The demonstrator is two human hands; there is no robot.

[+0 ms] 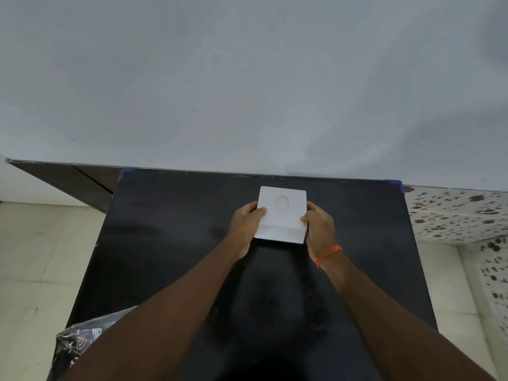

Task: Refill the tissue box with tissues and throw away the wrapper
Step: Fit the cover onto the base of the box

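A white square tissue box [281, 214] with an oval opening in its top stands on the black table [170, 243], near the far edge. My left hand [246, 228] grips the box's left side, thumb on the top. My right hand [320, 229], with an orange thread at the wrist, grips the right side. No loose tissues or wrapper show on the table.
A crinkled dark plastic bag [79, 339] with white print sits at the table's lower left edge, partly behind my left forearm. A grey wall [247, 92] rises right behind the table. Pale floor tiles [35, 257] lie on the left, and a speckled tiled surface [456, 215] on the right.
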